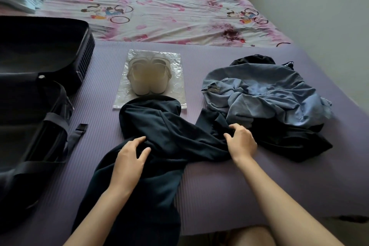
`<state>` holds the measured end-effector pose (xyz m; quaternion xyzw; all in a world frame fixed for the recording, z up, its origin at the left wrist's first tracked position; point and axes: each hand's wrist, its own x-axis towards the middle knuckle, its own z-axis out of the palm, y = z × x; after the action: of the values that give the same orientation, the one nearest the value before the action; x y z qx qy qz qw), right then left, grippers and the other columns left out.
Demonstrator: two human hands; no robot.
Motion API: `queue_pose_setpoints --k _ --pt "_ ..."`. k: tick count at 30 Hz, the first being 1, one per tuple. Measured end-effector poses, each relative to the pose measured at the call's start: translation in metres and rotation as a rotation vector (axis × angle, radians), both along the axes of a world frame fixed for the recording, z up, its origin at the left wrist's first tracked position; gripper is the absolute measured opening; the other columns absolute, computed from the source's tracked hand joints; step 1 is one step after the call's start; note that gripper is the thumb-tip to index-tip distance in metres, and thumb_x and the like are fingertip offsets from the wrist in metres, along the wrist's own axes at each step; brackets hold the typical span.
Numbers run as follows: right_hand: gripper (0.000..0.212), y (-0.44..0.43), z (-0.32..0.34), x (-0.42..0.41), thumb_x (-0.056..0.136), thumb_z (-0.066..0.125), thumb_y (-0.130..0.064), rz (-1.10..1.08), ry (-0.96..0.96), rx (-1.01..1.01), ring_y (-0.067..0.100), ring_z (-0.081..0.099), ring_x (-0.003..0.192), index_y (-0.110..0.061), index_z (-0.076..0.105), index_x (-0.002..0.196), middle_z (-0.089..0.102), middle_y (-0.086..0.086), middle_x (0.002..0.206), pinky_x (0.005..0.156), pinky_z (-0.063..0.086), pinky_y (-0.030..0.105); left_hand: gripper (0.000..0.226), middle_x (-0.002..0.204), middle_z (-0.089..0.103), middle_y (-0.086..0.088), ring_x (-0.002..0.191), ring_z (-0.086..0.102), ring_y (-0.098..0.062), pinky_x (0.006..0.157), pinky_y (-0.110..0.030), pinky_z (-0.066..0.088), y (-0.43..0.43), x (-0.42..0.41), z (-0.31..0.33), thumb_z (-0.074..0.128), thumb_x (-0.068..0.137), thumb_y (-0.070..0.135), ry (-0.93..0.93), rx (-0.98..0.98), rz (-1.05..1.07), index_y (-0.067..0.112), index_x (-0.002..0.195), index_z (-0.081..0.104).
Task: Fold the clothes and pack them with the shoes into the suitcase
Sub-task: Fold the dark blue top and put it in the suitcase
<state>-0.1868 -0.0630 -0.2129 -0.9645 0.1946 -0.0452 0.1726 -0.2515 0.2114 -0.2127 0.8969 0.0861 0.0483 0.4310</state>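
The dark top (159,130) lies crumpled in the middle of the purple mat (239,185), close to the person, and its near end runs down over the near edge of the mat. The left hand (129,158) rests flat on it with the fingers spread out. The right hand (242,143) has its fingers curled and grips a bunch of the same cloth on the right side. The top looks soft, floppy and fairly light. It will bend and sag wherever it is lifted, so I think it is best to take it by two corners or the shoulders and pull it flat first. The shoes (148,78) sit side by side in a clear bag (175,86), just beyond the top, and the top's far edge lies over the bag's near edge. The bag looks slippery. On the right is a blue denim piece (269,94) heaped on a black piece (289,142), touching the dark top. The open suitcase (30,86) is on the left, with a loose strap (79,130) lying beside it. There is bare mat near the right arm, with room to spread the top. The mat's near edge is close, so the cloth could slide off there.
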Motion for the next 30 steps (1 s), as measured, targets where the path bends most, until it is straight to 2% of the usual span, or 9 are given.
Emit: queue_pose_setpoints --k 3,7,9,13,15,18,21,23,30 --pt "0.02 0.007 -0.004 -0.002 0.085 0.065 -0.022 -0.053 -0.079 0.181 0.027 0.064 0.096 -0.018 0.07 0.104 0.071 0.005 0.102 0.077 0.049 0.034 0.034 0.112 0.064 -0.003 0.107 0.057 -0.015 0.097 -0.021 0.038 -0.005 0.002 0.005 0.067 0.085 0.013 -0.06 0.002 -0.024 0.01 0.118 0.063" --pt "0.005 -0.021 0.034 0.004 0.084 0.066 -0.007 -0.21 -0.392 0.873 0.008 0.058 0.05 -0.007 0.066 0.089 0.063 0.004 0.076 0.038 0.049 0.023 0.027 0.101 0.067 0.006 0.092 0.061 -0.002 0.083 -0.002 0.04 -0.026 0.01 0.017 0.067 0.085 0.013 -0.105 -0.161 -0.04 0.015 0.111 0.067" --pt "0.013 -0.048 0.063 0.006 0.087 0.062 -0.004 -0.281 -0.599 0.993 0.001 0.056 0.046 -0.015 0.059 0.081 0.056 0.001 0.075 0.036 0.046 0.018 0.027 0.097 0.069 0.008 0.088 0.063 0.003 0.084 -0.006 0.045 -0.044 0.013 0.021 0.067 0.085 0.01 -0.095 -0.281 -0.026 0.016 0.111 0.067" --pt "0.007 -0.086 0.1 -0.001 0.092 0.055 -0.009 -0.312 -0.796 0.673 -0.002 0.06 0.063 -0.011 0.062 0.095 0.058 0.001 0.084 0.052 0.048 0.013 0.039 0.106 0.066 0.004 0.091 0.061 0.007 0.09 -0.008 0.045 -0.088 0.013 0.029 0.064 0.086 0.004 -0.069 -0.423 -0.11 0.013 0.124 0.06" --pt "0.028 -0.097 0.087 -0.003 0.091 0.055 -0.016 -0.296 -0.502 0.398 0.016 0.064 0.093 -0.006 0.063 0.116 0.064 0.011 0.107 0.075 0.05 0.024 0.045 0.119 0.062 0.002 0.108 0.056 0.002 0.095 -0.006 0.039 -0.103 0.01 0.025 0.062 0.088 0.007 0.008 -0.367 -0.234 0.015 0.132 0.054" --pt "0.043 -0.082 0.059 -0.013 0.089 0.059 -0.019 -0.131 -0.159 0.118 0.034 0.046 0.125 -0.005 0.055 0.129 0.049 0.017 0.137 0.099 0.039 0.039 0.035 0.121 0.064 0.004 0.113 0.058 -0.007 0.101 -0.023 0.042 -0.095 0.011 0.017 0.059 0.09 0.012 -0.041 -0.137 -0.247 0.02 0.124 0.062" --pt "0.039 -0.033 0.044 -0.015 0.087 0.064 -0.02 0.168 -0.225 0.116 0.032 0.05 0.119 -0.008 0.06 0.124 0.057 0.014 0.127 0.1 0.036 0.037 0.024 0.103 0.07 0.007 0.093 0.065 -0.008 0.088 -0.027 0.051 -0.053 0.017 0.021 0.057 0.09 0.009 -0.155 -0.102 -0.062 0.021 0.108 0.069" --pt "0.04 0.008 0.039 -0.01 0.086 0.066 -0.032 0.345 -0.171 0.151 0.026 0.053 0.115 -0.013 0.063 0.122 0.064 0.007 0.119 0.1 0.037 0.036 0.025 0.107 0.067 0.002 0.095 0.063 -0.013 0.086 -0.025 0.047 -0.018 0.02 0.02 0.056 0.091 0.007 -0.144 -0.021 0.049 0.018 0.11 0.066" --pt "0.063 0.127 0.018 0.023 0.082 0.062 -0.054 0.702 -0.044 -0.071 0.018 0.042 0.125 -0.023 0.049 0.135 0.053 -0.002 0.133 0.105 0.028 0.03 0.051 0.122 0.06 -0.011 0.111 0.058 -0.026 0.096 -0.038 0.045 0.045 0.033 -0.021 0.069 0.084 0.029 0.315 0.03 0.12 0.008 0.127 0.053"
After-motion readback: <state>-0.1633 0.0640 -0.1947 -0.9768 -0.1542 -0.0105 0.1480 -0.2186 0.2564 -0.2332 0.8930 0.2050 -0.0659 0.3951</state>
